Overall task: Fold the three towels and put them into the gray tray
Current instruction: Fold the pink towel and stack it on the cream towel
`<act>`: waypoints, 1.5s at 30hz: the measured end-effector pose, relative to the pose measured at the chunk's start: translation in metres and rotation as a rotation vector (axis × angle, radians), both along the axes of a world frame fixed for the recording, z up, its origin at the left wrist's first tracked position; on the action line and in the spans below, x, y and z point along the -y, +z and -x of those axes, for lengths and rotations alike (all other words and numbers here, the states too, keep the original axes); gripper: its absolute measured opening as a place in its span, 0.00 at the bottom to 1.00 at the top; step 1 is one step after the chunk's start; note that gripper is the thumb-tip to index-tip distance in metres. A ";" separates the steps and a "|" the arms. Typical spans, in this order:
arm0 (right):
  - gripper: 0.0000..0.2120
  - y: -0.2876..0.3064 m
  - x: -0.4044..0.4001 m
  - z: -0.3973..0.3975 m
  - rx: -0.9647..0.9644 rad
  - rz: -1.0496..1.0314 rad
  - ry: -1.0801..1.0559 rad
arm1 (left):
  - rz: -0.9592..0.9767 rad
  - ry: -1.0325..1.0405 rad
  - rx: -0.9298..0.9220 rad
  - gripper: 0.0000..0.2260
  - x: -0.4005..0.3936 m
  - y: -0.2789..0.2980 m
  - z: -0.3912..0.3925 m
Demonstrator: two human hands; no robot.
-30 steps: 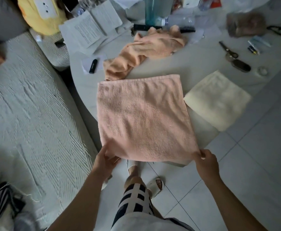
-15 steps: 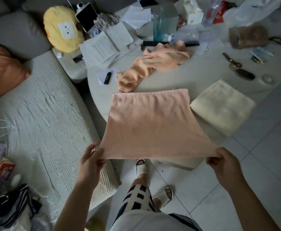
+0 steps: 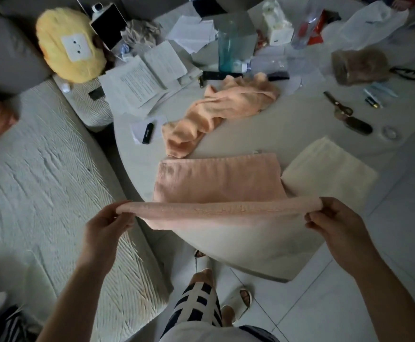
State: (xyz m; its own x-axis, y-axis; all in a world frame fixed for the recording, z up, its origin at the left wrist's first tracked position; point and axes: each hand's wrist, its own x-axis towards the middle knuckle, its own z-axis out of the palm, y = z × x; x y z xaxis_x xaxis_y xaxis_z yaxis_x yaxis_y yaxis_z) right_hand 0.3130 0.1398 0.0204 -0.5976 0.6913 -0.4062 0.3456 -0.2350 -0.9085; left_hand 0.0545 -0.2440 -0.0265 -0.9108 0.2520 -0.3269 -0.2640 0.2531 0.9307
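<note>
A pink towel (image 3: 218,178) lies flat on the near part of the round white table (image 3: 258,139). Its near edge is lifted off the table. My left hand (image 3: 105,225) pinches the near left corner and my right hand (image 3: 334,223) pinches the near right corner, so the raised edge stretches taut between them. A folded cream towel (image 3: 329,174) lies on the table to the right of the pink one. An orange towel (image 3: 223,109) lies crumpled behind it, mid-table. I see no gray tray.
Papers (image 3: 139,82), a black lighter (image 3: 148,133), scissors (image 3: 338,104), a glass (image 3: 228,50) and bottles clutter the far table. A grey sofa (image 3: 41,181) with a yellow plush (image 3: 68,45) stands to the left. My legs (image 3: 196,302) stand at the table's near edge, tiled floor to the right.
Both hands have lifted the pink towel's near edge higher and carried it forward over the table. The view has tilted up, showing more of the far table.
</note>
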 end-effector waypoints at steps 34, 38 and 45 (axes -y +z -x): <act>0.25 -0.069 -0.047 0.196 0.851 -0.872 0.243 | 0.401 -0.209 0.392 0.09 -0.065 -0.068 0.081; 0.29 -0.084 -0.001 0.194 0.836 -0.883 0.364 | 0.454 -0.310 0.456 0.08 -0.061 -0.067 0.058; 0.36 -0.114 0.115 0.162 0.736 -0.946 0.670 | 0.446 -0.114 0.143 0.18 -0.062 -0.054 0.080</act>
State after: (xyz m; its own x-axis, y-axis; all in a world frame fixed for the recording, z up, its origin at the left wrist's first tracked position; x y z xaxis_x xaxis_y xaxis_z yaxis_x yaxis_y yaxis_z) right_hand 0.1507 0.0247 -0.0939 -0.7772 0.5468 -0.3114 0.6141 0.7670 -0.1861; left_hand -0.0254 -0.1823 -0.0806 -0.8236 0.1544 -0.5457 -0.3290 0.6537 0.6815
